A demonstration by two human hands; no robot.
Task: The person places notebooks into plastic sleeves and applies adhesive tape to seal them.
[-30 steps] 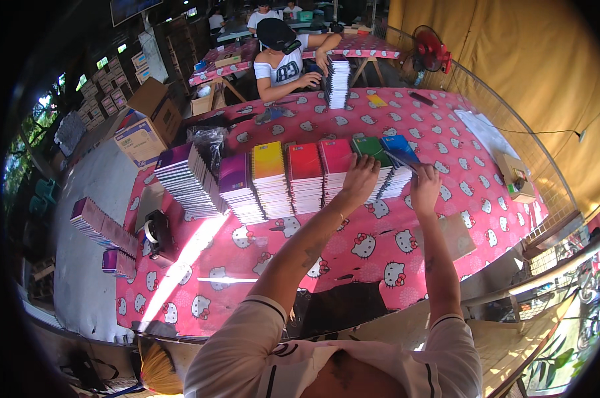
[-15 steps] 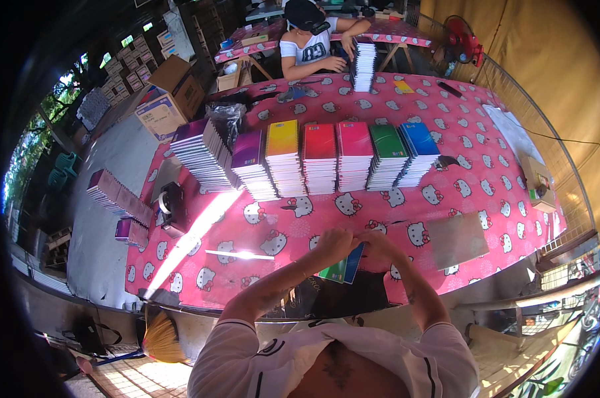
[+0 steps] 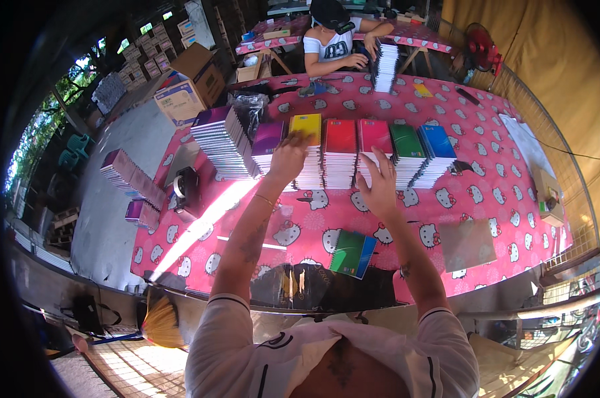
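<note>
A row of spiral notebook stacks crosses the table. My left hand (image 3: 290,158) lies at the yellow notebook stack (image 3: 306,122), its fingers reaching over the top cover. In front of the pink notebook stack (image 3: 374,130) is my right hand (image 3: 381,184), fingers spread, holding nothing. Between these two stand the red notebooks (image 3: 340,132). The purple stack (image 3: 268,137) is left of the yellow; the green stack (image 3: 406,139) and blue stack (image 3: 436,140) rise at the right. Close to me, a green notebook (image 3: 347,252) overlaps a blue one (image 3: 367,257), both flat on the table.
A taller purple-topped stack (image 3: 223,142) and a black tape dispenser (image 3: 187,191) stand at the left. A clear sheet (image 3: 467,245) lies at the right, and a small carton (image 3: 547,199) sits by the right edge. Across the table a co-worker (image 3: 336,50) handles a white-edged stack (image 3: 385,67).
Both my hands have left the green and blue notebooks and moved forward, the left to the yellow stack, the right to the pink. The pair now lies on the table.
</note>
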